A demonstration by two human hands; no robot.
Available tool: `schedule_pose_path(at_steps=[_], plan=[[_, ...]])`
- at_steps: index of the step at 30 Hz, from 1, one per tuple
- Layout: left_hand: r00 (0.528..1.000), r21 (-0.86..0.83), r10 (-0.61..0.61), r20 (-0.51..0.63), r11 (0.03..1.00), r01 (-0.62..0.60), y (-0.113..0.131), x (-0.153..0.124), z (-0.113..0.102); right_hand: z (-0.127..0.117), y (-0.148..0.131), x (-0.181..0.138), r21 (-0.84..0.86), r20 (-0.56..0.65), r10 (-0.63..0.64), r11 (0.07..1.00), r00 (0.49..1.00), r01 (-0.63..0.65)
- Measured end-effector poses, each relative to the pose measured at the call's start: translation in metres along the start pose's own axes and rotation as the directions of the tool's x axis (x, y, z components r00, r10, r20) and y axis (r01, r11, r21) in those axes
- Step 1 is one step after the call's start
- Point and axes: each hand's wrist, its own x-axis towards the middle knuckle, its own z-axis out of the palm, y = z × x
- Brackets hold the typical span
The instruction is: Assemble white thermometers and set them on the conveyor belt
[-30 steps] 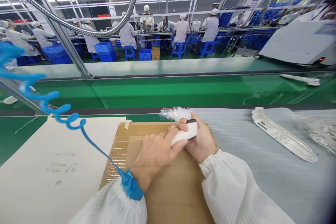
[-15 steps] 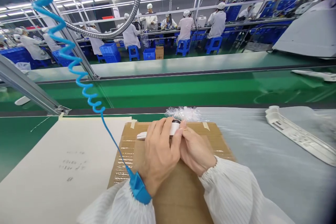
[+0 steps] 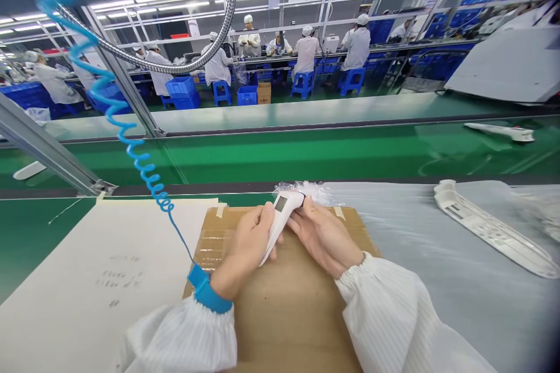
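A white handheld thermometer [image 3: 277, 222] with a small grey display and a dark tip slants above the cardboard. My left hand [image 3: 249, 240] is closed round its handle, thumb along the side near the display. At the head end, my right hand [image 3: 326, 233] grips the thermometer by its dark tip between thumb and fingers. Some of the right fingers are hidden behind the head. Under both hands lies a flat brown cardboard sheet [image 3: 301, 320], taped at its far corners. A blue wrist strap [image 3: 210, 291] with a coiled cord [image 3: 146, 169] is on my left wrist.
Crumpled clear plastic [image 3: 317, 191] lies beyond the cardboard. A long white plastic housing [image 3: 494, 227] rests to the right, and a sheet of white paper [image 3: 144, 233] to the left. Across the back runs a green conveyor [image 3: 271, 154] with white parts on it. Several co-workers sit farther away.
The thermometer has turned from lying sideways, mostly covered by my left hand, to display side up with its handle towards me. My left hand has shifted left, down onto the handle.
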Motion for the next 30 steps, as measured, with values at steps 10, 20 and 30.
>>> schedule_pose_path(at_steps=[10, 20, 30], plan=[[0.967, -0.318, 0.006, 0.255, 0.945, 0.078, 0.005, -0.001, -0.013, -0.006, 0.003, 0.003, -0.088, -0.004, -0.043, 0.995, 0.999, 0.042], [0.871, 0.378, 0.210, -0.443, 0.925, -0.031, 0.011, 0.081, -0.083, -0.005, 0.008, 0.002, -0.147, -0.187, -0.003, 0.989, 0.982, -0.025], [0.764, 0.526, 0.319, -0.561, 0.850, 0.031, 0.017, 0.106, -0.125, -0.008, 0.010, 0.001, -0.159, -0.126, 0.001, 0.987, 0.992, -0.022]])
